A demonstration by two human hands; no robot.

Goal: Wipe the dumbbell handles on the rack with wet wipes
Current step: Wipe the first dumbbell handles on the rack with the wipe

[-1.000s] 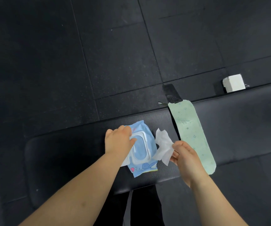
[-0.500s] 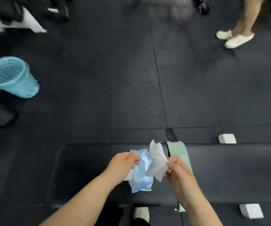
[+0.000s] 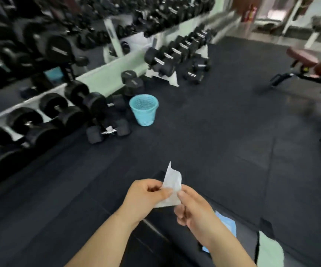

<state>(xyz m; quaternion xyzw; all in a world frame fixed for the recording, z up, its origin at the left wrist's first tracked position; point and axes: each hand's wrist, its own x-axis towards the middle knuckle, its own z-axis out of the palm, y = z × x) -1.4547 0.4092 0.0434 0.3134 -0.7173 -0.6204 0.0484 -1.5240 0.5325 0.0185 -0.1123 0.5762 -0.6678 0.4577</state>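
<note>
A white wet wipe (image 3: 172,186) stands up between both hands, low in the middle of the view. My left hand (image 3: 144,197) pinches its left edge and my right hand (image 3: 192,207) pinches its right edge. The blue wipes pack (image 3: 226,226) lies on the black bench (image 3: 155,245) below, mostly hidden by my right forearm. The dumbbell rack (image 3: 101,74) runs along the left side, loaded with black dumbbells (image 3: 45,120) with metal handles. It is well ahead and left of my hands.
A light blue mesh bin (image 3: 144,109) stands on the black floor by the rack. Loose dumbbells (image 3: 108,131) lie beside it. A second rack (image 3: 177,54) is farther back. A red-padded bench (image 3: 308,64) is at the right. A green patch (image 3: 269,251) is on the near bench.
The view has swung up and left from the bench to the rack. My left hand left the wipes pack and now holds the wipe together with my right hand.
</note>
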